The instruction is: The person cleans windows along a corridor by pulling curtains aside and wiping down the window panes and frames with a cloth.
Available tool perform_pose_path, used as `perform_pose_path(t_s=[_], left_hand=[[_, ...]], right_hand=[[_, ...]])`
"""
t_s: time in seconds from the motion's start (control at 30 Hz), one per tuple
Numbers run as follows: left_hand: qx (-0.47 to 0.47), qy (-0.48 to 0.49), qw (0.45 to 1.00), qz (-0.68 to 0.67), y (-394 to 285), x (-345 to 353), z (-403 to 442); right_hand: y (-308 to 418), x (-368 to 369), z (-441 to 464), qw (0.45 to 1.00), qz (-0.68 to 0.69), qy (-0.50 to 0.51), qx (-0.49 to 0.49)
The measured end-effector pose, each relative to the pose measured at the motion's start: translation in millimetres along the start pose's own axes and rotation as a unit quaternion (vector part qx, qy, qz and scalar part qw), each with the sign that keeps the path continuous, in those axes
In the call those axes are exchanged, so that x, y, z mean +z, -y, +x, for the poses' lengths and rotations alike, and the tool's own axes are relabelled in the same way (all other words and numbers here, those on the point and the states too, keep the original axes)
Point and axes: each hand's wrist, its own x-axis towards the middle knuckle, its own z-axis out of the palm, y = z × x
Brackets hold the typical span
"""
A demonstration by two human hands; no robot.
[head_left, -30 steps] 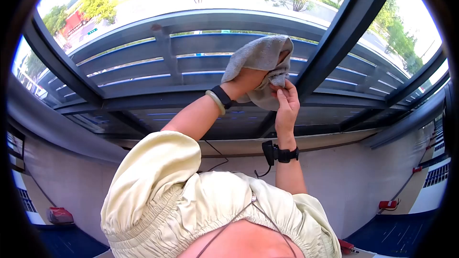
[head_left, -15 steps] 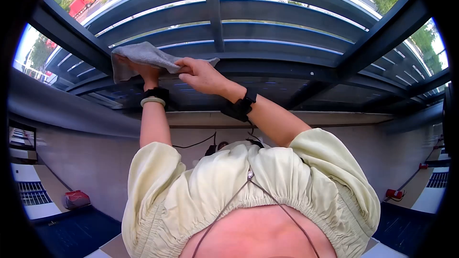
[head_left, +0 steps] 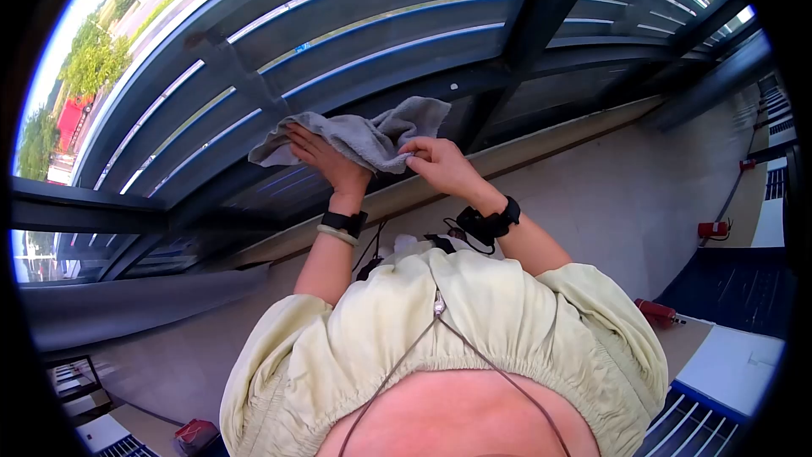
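Observation:
A grey cloth (head_left: 364,134) lies bunched and creased against the dark metal railing (head_left: 389,89). My left hand (head_left: 334,165) is pressed to the left part of the cloth, its fingers extended and their tips partly covered by a fold. At the cloth's lower right edge, my right hand (head_left: 448,171) pinches the fabric between thumb and fingers. Both wrists carry black bands, and a pale bracelet (head_left: 337,235) sits below the left one.
Slatted railing panels curve across the top, with a thick dark post (head_left: 541,8) to the right of the cloth. A pale ledge (head_left: 541,140) runs below. Dark cables (head_left: 376,241) hang near my chest. Red fire extinguishers (head_left: 713,229) stand on the right, by blue flooring (head_left: 727,288).
My view has turned and both hands have shifted right along the railing with the cloth. The cloth is more bunched, and my right hand now pinches its right part.

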Motion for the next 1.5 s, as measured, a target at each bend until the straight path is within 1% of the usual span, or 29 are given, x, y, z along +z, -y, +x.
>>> perform_pose_path(t_s=[0.1,0.17,0.23,0.3,0.4,0.5,0.53,0.6,0.67,0.73,0.83,0.97,1.0,1.07,1.2,1.3,1.33,1.37,1.43,1.47,1.5], left_hand=[[0.076,0.061,0.995,0.014,-74,21,-3],[0.136,0.066,0.988,0.009,-115,49,-5],[0.199,0.089,0.974,-0.060,-155,63,0],[0.300,0.047,0.950,-0.076,-188,80,6],[0.325,0.042,0.941,-0.078,-229,98,15],[0.334,0.014,0.941,-0.057,-227,95,19],[0.340,0.018,0.937,-0.078,-220,92,22],[0.353,0.028,0.927,-0.121,-199,75,28],[0.325,0.038,0.938,-0.115,-170,63,26],[0.292,0.041,0.951,-0.095,-134,46,21],[0.267,-0.004,0.963,-0.023,-58,19,10],[0.178,-0.023,0.983,0.031,46,-32,-4],[0.154,-0.030,0.987,0.043,74,-42,-9],[0.106,-0.035,0.991,0.075,125,-66,-15],[0.026,-0.058,0.991,0.122,229,-103,-28],[-0.047,-0.071,0.990,0.111,293,-128,-33],[-0.058,-0.055,0.989,0.124,314,-136,-35],[-0.061,-0.035,0.990,0.123,328,-143,-35],[-0.060,0.009,0.992,0.114,346,-152,-32],[-0.059,0.007,0.994,0.095,346,-153,-31],[-0.063,-0.007,0.995,0.081,347,-153,-31]], right_hand=[[-39,-43,-33,0.994,0.019,-0.109,0.008],[-69,-69,-50,0.987,0.036,-0.154,0.014],[-92,-90,-64,0.981,0.063,-0.184,0.016],[-99,-107,-77,0.975,0.099,-0.200,0.019],[-100,-125,-84,0.974,0.104,-0.203,0.012],[-96,-129,-78,0.978,0.108,-0.178,0.026],[-94,-127,-74,0.979,0.113,-0.166,0.031],[-89,-112,-65,0.985,0.106,-0.134,0.014],[-80,-94,-56,0.990,0.099,-0.097,0.005],[-65,-69,-48,0.995,0.093,-0.045,-0.003],[-49,-24,-31,0.999,0.027,0.028,0.008],[-33,48,0,0.989,0.035,0.141,-0.032],[-27,66,8,0.985,0.016,0.163,-0.048],[-13,103,25,0.977,-0.021,0.198,-0.078],[44,179,54,0.955,-0.027,0.265,-0.127],[82,233,72,0.941,-0.033,0.302,-0.152],[86,253,80,0.936,-0.033,0.308,-0.164],[89,268,86,0.933,-0.033,0.313,-0.175],[95,293,97,0.926,-0.087,0.322,-0.179],[94,300,100,0.923,-0.113,0.322,-0.177],[89,304,102,0.925,-0.107,0.328,-0.156]])
